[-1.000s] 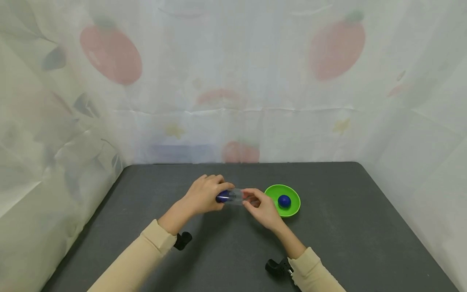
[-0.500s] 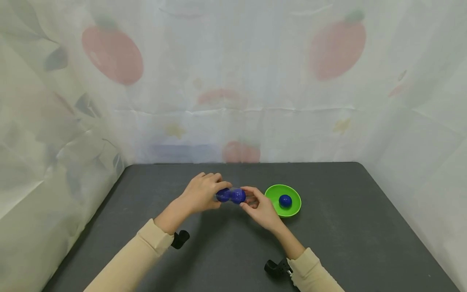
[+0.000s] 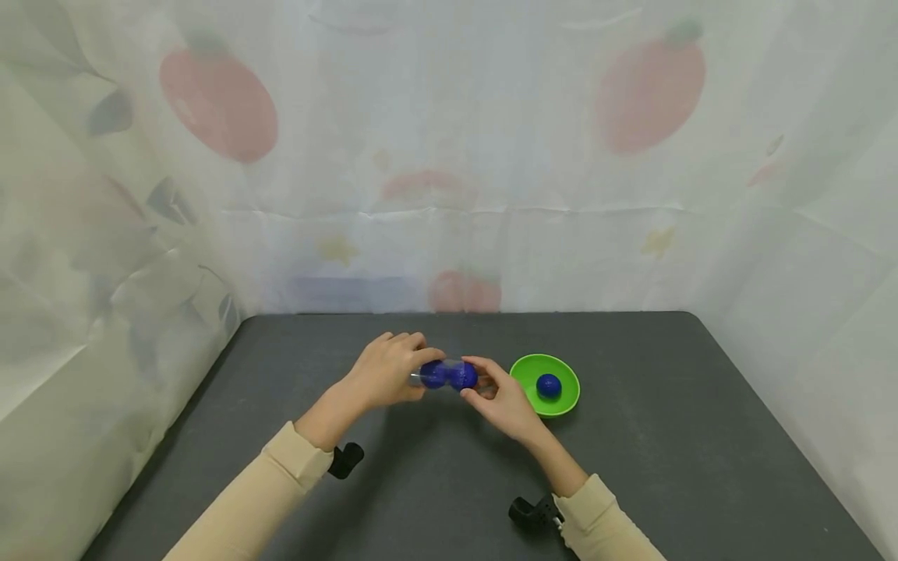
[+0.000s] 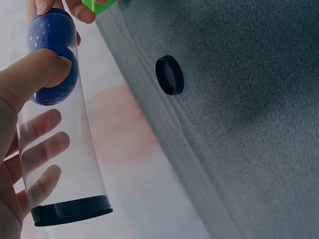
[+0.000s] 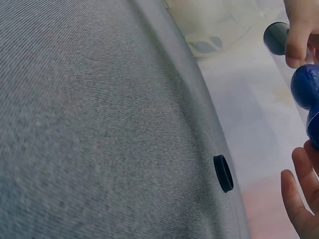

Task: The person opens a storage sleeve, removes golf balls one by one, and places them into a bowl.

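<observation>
i see the left hand (image 3: 388,372) with fingers wrapped around the clear tube (image 4: 60,149), held sideways above the table (image 3: 631,467) so its two blue balls (image 3: 449,375) reach the mouth, where the right hand (image 3: 503,401) cups loosely, fingers apart.

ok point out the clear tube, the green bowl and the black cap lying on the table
clear tube (image 4: 65,149), left wrist view, on its see-through wall
green bowl (image 3: 561,371), head view, on its far rim
black cap (image 4: 169,75), left wrist view, on its round face
</observation>
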